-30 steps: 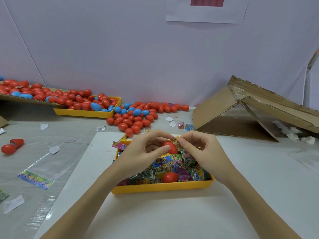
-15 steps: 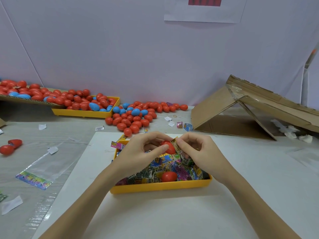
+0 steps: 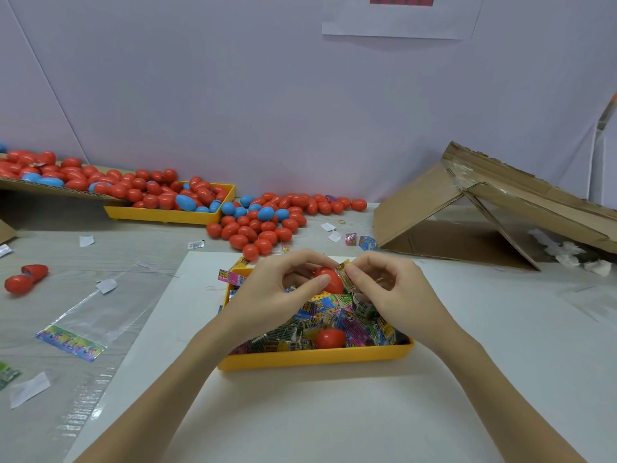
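Red plastic egg shell is held over the far half of the yellow plastic tray, above the printed wrappers and a second red egg by the tray's near wall. The left hand grips the shell with curled fingers and thumb. The right hand pinches a small foil-wrapped packet against it. Beyond the tray lies a loose pile of red and blue plastic eggs.
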`<state>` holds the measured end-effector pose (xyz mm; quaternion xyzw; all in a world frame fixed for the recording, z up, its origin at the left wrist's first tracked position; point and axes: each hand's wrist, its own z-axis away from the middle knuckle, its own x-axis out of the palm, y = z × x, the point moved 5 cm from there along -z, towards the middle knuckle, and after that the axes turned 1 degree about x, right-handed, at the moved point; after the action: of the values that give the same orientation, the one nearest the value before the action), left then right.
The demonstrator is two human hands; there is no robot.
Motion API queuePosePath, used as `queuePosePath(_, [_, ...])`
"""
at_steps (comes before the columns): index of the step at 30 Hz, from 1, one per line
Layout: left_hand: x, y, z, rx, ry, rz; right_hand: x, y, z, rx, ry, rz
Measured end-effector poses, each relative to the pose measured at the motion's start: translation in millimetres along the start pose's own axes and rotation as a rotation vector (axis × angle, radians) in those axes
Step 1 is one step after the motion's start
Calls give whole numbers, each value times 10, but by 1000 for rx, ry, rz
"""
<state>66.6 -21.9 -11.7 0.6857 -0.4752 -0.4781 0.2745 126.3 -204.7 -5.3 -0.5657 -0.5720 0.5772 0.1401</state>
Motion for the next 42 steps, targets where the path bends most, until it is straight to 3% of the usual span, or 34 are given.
queuePosePath(27, [23, 56, 12, -25, -17, 25, 5, -22, 4, 14, -80, -41])
queuePosePath(34, [27, 52, 17, -38, -28, 58, 12, -39, 17, 72, -89, -193])
queuePosePath(42, [34, 49, 8, -36, -39, 59, 26, -33, 15, 65, -119, -135])
